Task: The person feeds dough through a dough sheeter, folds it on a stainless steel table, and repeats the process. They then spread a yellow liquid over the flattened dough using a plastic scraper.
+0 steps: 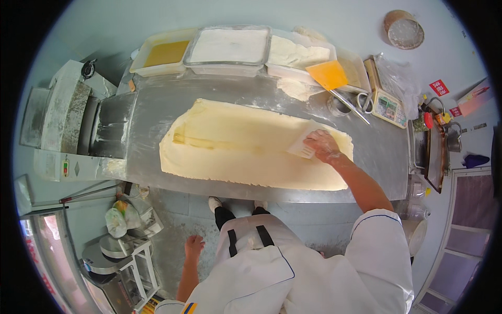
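Note:
A wide sheet of dough (243, 157) lies on the stainless steel table (149, 114). My right hand (322, 146) grips a whitish plastic dough scraper (300, 145) laid against the right part of the sheet. A glossy yellowish streak, which looks like oil, runs along the dough to the left of the scraper. Away from the table, low at my left side, hangs my left hand (194, 246), its fingers partly curled; whether anything is in it cannot be told.
Along the back stand tubs of yellow liquid (166, 53), white powder (231, 46) and pale dough-like stuff (300, 53). An orange spatula (328, 74), scissors (364, 103) and a scale (388, 110) are at the back right. A dough-rolling machine (68, 117) adjoins the left end.

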Demonstrator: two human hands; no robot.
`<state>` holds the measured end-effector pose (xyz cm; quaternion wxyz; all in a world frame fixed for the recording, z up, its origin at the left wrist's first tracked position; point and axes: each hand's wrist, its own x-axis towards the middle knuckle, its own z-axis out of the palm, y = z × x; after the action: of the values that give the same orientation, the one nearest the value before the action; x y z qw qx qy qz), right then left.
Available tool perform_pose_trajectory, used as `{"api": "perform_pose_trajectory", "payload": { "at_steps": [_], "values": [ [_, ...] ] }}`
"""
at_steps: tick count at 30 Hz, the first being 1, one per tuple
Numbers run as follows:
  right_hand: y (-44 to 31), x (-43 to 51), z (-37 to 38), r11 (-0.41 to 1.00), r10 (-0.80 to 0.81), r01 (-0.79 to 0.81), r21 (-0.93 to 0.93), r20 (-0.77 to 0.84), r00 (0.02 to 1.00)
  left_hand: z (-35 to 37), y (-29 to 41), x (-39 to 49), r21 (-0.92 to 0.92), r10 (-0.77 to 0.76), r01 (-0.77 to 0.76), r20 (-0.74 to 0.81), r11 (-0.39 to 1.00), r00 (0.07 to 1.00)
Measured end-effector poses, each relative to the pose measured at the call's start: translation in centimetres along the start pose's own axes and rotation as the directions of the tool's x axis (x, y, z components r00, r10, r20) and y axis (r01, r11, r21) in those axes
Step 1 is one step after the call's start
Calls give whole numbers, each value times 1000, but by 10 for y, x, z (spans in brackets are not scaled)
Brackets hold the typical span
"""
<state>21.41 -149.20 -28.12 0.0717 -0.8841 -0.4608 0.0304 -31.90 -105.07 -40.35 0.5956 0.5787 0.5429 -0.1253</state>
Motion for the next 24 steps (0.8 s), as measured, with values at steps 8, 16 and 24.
{"api": "perform_pose_trajectory", "payload": {
  "at_steps": [8,16,24],
  "values": [
    [0,-117,-30,930,350,-340,-140,56,935,5,-14,-9,3,-31,31,-6,1000,999],
    [-14,-97,6,698,673,-666,-262,-77,736,-73,-63,33,-341,-86,151,198,928,976],
    [-147,-150,47,685,639,-706,-182,-316,702,-103,-75,87,20,-19,14,281,1000,960]
  ]
}}
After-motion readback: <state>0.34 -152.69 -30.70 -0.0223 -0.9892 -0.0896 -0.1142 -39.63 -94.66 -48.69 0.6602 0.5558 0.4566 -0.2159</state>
